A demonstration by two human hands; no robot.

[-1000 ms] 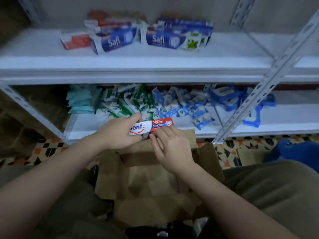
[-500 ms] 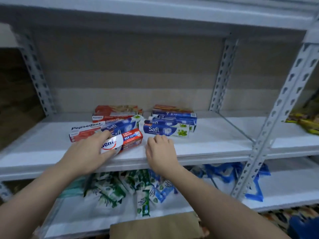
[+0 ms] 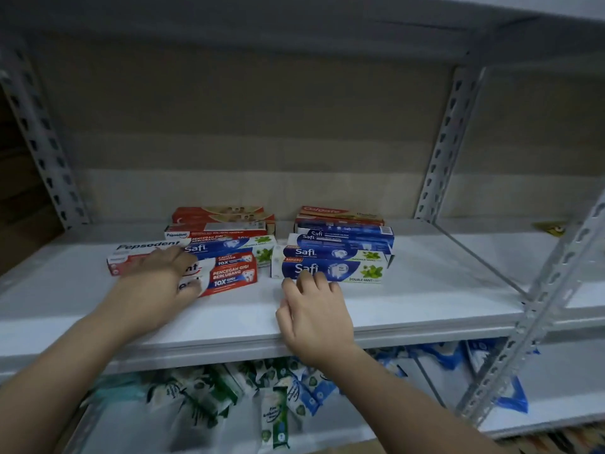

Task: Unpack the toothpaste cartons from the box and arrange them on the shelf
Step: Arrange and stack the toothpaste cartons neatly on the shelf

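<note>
Head view catching the red-and-white Pepsodent carton (image 3: 229,273) lying flat on the white shelf (image 3: 409,299), at the front of the left pile, just ahead of a blue Safi carton (image 3: 229,249). Looking light, stiff-walled yet crushable, smooth-faced; best pinching across the long edges near mid-length, not the end flaps. Left hand (image 3: 154,286) resting over its left end, grip impossible to tell. Right hand (image 3: 312,317) lying loose, holding nothing, fingertips touching the front Safi Double Mint carton (image 3: 343,271). Sachets (image 3: 275,411) crowding the tier below.
</note>
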